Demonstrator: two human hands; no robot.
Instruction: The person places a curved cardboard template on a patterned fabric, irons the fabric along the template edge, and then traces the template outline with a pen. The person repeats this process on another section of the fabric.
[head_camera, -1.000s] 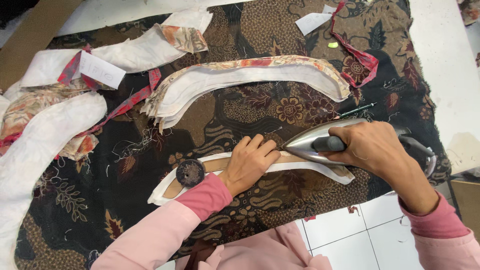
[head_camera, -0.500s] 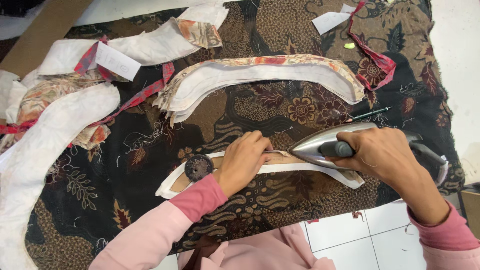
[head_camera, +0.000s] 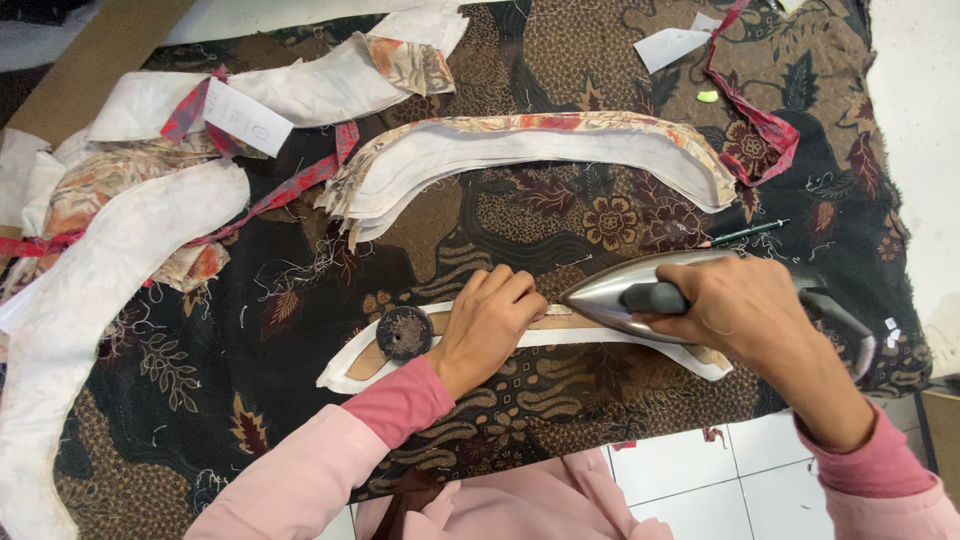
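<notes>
While the right hand (head_camera: 745, 305) clamped the heavy iron (head_camera: 640, 290) by its handle, the left hand (head_camera: 490, 320) pressed flat, fingers together, on the limp strip (head_camera: 560, 335) lying on the surface (head_camera: 300, 400).

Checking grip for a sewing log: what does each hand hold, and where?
Right hand grips the iron by its grey handle. Left hand holds nothing; it presses flat on the curved collar piece.
</notes>
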